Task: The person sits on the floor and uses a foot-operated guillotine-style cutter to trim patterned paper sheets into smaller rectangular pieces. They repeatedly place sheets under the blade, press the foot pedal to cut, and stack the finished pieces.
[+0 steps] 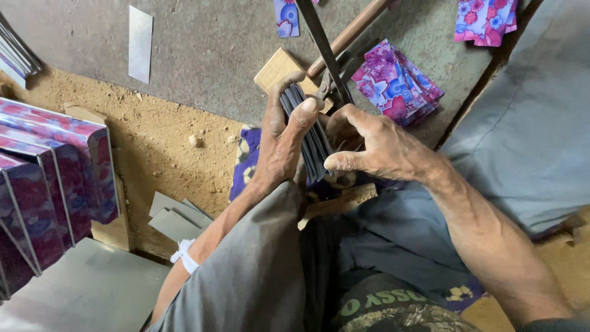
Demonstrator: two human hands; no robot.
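Observation:
My left hand [279,141] grips a thick stack of thin dark grey sheets [310,144] standing on edge, thumb pressed on the stack's top. My right hand [369,144] holds the same stack from the right side, fingers curled around it. Just behind the stack, the jaws of a large metal shear [332,86] meet it, the blade running up and back. A wooden handle [350,31] slants up to the right. A small wooden block [279,67] sits behind my left hand.
Floral pink and blue cut pieces [396,83] lie on the concrete floor at the right, more at the top [485,18]. Stacked floral-covered boxes [55,178] stand at the left. Grey card pieces [175,218] and a metal strip [140,43] lie on the ground.

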